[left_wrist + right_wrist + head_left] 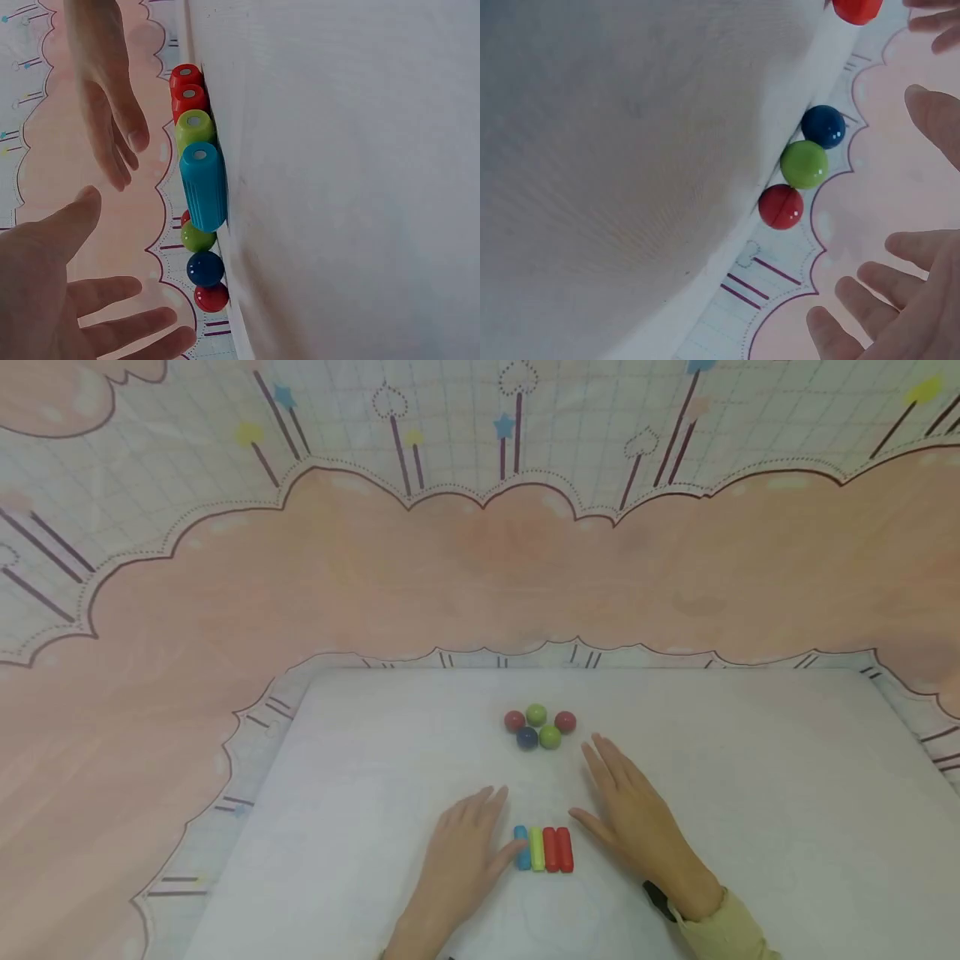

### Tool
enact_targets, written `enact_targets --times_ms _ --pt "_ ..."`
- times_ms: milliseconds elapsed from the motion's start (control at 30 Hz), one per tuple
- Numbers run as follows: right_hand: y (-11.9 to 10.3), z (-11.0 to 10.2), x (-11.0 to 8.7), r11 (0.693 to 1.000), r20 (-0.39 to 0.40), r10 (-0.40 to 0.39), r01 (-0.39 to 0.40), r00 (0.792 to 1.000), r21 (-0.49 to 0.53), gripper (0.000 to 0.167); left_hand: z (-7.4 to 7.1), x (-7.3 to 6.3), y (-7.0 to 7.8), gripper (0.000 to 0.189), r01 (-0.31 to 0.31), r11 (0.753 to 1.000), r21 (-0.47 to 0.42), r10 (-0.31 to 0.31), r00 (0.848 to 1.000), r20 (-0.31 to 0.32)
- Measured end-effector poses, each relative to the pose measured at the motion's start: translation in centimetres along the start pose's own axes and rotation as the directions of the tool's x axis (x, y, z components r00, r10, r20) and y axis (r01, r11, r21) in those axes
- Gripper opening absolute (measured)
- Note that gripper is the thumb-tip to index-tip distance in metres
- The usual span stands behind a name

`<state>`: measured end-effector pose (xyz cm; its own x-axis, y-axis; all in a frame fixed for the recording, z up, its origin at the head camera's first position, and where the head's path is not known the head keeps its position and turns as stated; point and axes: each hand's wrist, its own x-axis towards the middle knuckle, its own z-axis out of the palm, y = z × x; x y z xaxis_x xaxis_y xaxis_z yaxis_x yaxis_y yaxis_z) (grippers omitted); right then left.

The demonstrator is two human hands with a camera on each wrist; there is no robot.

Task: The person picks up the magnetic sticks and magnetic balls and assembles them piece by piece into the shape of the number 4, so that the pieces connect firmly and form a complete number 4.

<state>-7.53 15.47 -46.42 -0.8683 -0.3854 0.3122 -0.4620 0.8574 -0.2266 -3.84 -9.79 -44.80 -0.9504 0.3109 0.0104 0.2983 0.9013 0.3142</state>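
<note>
A row of short ribbed cylinders lies side by side on the white table: a blue cylinder [522, 858], a yellow-green cylinder [537, 850] and two red cylinders [558, 850]. My left hand [459, 845] is left of the row with fingers extended, its thumb overlapping the blue one in the head view. To the right, my right hand [637, 814] is spread and holds nothing. Beyond the row sits a cluster of shiny balls: a dark blue ball [527, 738], two green balls [550, 737] and two red balls [566, 722]. The right fingertips point toward the cluster, apart from it.
White sheeting covers the table [360, 760]. A patterned cloth [480, 568] with cloud shapes and stars hangs behind and around it. A black band [658, 900] is on the right wrist, beside a pale yellow sleeve [723, 931].
</note>
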Motion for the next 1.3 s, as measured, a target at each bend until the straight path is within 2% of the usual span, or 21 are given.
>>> enact_targets --times_ms 333,500,667,1033,1300 --pt "-0.3 0.4 0.9 1.0 0.014 0.013 -0.013 1.0 0.013 0.089 0.2 -0.2 0.2 0.066 0.011 0.999 -0.046 -0.01 1.0 0.011" --pt "-0.4 0.4 1.4 1.0 0.001 -0.01 0.01 1.0 0.021 0.085 0.4 -0.1 0.2 0.064 0.012 0.998 -0.064 -0.01 1.0 0.024" --pt "-0.5 0.7 2.0 0.999 -0.015 -0.021 0.021 1.0 0.036 0.082 0.6 0.0 0.4 0.063 0.038 0.996 -0.077 -0.034 0.998 0.048" --pt "-0.9 1.4 3.3 0.997 -0.006 -0.015 0.015 1.0 0.073 0.076 0.8 0.1 0.8 0.06 0.055 0.996 -0.072 -0.049 0.996 0.079" --pt "-1.0 1.6 4.2 0.996 0.041 0.009 -0.013 0.999 0.088 0.075 0.9 0.2 1.0 0.058 0.052 0.996 -0.071 -0.046 0.995 0.089"
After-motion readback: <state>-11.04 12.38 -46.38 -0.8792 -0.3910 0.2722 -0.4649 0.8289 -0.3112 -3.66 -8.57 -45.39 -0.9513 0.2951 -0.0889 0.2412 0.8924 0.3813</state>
